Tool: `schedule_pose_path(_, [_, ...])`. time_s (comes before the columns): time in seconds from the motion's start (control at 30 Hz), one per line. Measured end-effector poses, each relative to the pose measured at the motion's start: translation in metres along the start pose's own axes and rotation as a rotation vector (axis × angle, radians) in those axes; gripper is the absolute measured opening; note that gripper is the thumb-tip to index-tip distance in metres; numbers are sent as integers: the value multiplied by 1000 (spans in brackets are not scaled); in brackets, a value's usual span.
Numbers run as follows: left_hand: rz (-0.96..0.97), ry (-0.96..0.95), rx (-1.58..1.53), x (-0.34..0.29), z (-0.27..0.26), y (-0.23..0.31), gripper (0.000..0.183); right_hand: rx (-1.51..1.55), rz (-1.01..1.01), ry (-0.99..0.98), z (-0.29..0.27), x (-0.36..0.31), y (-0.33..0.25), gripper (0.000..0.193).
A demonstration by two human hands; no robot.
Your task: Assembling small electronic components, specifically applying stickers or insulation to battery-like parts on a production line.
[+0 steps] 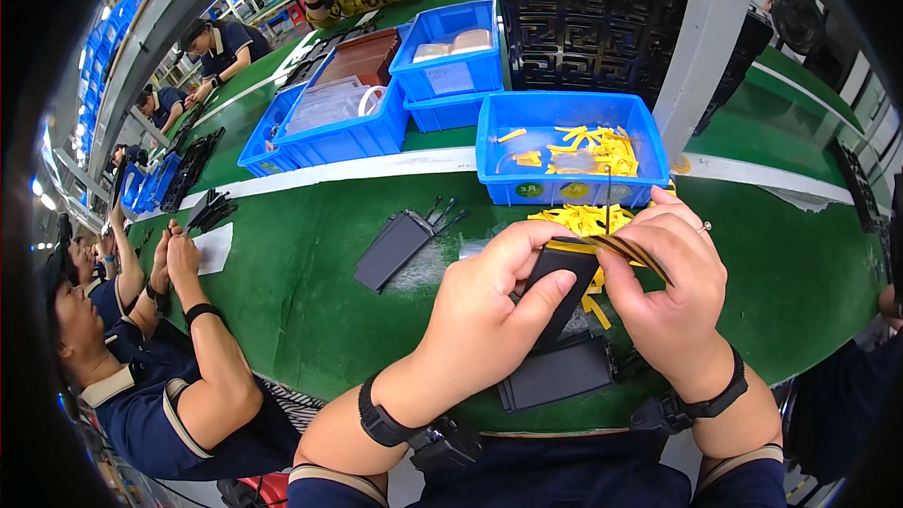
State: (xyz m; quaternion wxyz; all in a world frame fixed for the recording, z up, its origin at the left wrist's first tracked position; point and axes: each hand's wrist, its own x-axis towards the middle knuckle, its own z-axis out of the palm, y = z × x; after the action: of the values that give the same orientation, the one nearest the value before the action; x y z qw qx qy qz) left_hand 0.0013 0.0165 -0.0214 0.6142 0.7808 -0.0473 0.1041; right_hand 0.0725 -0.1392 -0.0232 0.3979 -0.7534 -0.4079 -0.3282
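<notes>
My left hand is closed around a flat black rectangular block, its thumb along the front face. A thin yellow strip lies across the block's upper end. My right hand pinches a dark, yellow-edged flexible strip at that same end; its exact kind is unclear. A thin dark lead stands up between the hands. Loose yellow strips lie on the green table behind my hands. More black blocks rest beneath my hands, near the table edge.
A blue bin of yellow strips stands just beyond my hands, beside a grey post. Black blocks with leads lie to the left. More blue bins and a black tray stand farther back. A co-worker's arm is at left.
</notes>
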Motion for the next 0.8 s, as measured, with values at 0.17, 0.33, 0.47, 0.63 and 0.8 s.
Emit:
schedule_pose_path(0.17, [237, 112, 367, -3, 6, -4, 26, 17, -55, -39, -1, 0, -5, 17])
schedule_pose_path(0.33, [-20, 154, -108, 11, -7, -17, 14, 123, 300, 21, -2, -3, 2, 19])
schedule_pose_path(0.47, [-75, 104, -234, 10, -11, -15, 14, 554, 871, -287, -4, -2, 40, 25])
schedule_pose_path(0.63, [-72, 82, -107, 7, -10, -18, 15, 603, 690, -52, -6, 6, 9, 41])
schedule_pose_path(0.8, [-20, 61, -52, 5, -6, -11, 16, 250, 247, -23, -5, 2, 19, 23])
